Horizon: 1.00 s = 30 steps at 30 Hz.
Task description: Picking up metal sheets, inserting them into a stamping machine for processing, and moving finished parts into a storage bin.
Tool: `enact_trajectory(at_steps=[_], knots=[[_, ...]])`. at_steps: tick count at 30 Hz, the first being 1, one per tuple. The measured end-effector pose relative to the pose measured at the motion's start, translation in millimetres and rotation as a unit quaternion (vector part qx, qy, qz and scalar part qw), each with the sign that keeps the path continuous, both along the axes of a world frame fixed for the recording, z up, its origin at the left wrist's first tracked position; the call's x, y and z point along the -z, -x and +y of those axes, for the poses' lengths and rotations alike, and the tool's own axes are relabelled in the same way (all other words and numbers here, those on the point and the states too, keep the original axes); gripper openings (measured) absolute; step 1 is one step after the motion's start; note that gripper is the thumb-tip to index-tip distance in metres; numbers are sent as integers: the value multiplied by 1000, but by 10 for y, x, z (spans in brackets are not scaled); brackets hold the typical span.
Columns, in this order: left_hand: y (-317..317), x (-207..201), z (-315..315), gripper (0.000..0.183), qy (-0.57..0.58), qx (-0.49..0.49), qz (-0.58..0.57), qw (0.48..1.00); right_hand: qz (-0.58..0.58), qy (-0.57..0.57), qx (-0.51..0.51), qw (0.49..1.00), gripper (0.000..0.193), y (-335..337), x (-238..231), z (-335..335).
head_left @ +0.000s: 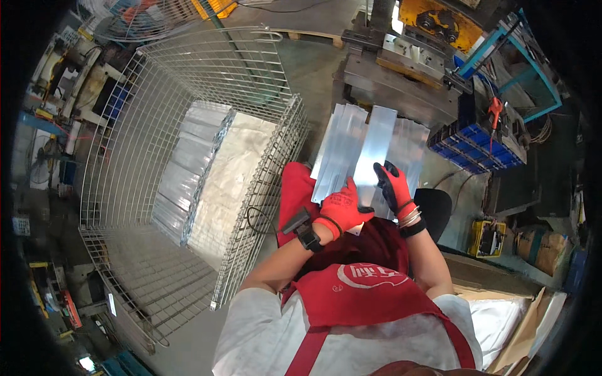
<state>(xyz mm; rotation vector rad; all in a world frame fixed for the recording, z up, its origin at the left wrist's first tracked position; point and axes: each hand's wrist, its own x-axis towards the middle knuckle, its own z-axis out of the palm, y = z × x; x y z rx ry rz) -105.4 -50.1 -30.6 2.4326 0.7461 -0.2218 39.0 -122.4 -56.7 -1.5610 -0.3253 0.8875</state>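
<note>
Taking our gloved hands as the dial's centre, we are seeing a bright metal strip [377, 135] lying at 12 o'clock, between fanned metal strips [338, 147] at 11 and more flat strips [407, 150] at 1. Our right hand [395, 188] is curling its thumb and fingers into a narrow arch at the bright strip's right edge; whether they are pinching it, we are not managing to tell. Our left hand [343, 210] is resting at the fanned strips' near end, index finger pointing toward 12, its hold also staying unclear to us. If our right fingertips are only brushing that edge, the smooth strip could be slipping sideways, since its neighbours are lying unevenly. Thin edges could be cutting our gloves if we are dragging fingers along them. The bulky black wrist device [296, 222] could be snagging a strip, and the bracelets [411, 218] could be catching a corner. Lifting carelessly, we could be knocking the far end against the steel press [401, 81] just past 12.
</note>
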Motion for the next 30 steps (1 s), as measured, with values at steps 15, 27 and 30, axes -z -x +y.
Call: enact_trajectory(at_steps=[15, 27, 30], knots=[[-400, 695, 355, 90, -108, -27, 58, 992, 86, -171, 28, 981, 34, -284, 334, -598], [-620, 697, -296, 82, -89, 161, 60, 981, 37, -172, 88, 981, 36, -271, 185, -775], [-692, 672, -285, 93, -95, 185, 101, 973, 30, -176, 83, 980, 37, -270, 208, -817]])
